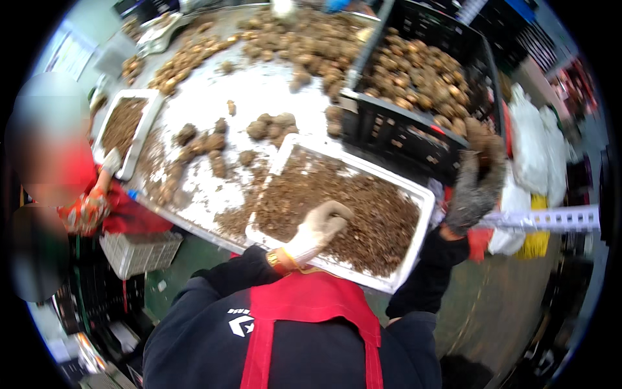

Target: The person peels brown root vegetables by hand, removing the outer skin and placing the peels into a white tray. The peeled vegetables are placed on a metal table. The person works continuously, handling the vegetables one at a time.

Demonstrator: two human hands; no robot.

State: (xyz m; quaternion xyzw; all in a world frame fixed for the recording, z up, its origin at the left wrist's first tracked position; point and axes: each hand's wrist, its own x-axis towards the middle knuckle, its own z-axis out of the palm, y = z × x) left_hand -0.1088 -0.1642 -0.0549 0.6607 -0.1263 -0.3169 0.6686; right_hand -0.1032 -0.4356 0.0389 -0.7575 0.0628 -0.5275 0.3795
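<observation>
Above the white foam tray (423,204) is my left hand (323,228), in a pale glove with its fingers curled; its palm side is hidden. Loose dark brown soil and debris (374,219) cover most of the tray's bottom. My right hand (478,180), in a grey glove soiled brown, is at the near right corner of a black plastic crate (403,129). Its fingers bend at the rim, and whether they hold anything cannot be told. Many round brown tubers (418,73), like small taro corms, fill part of the crate.
More tubers (306,39) are heaped along the far side of the white tabletop (204,92). A smaller pile (272,126) sits beyond the tray. At left, a co-worker's gloved hand (112,161) touches a second foam tray (155,104). White bags (529,141) stand at right.
</observation>
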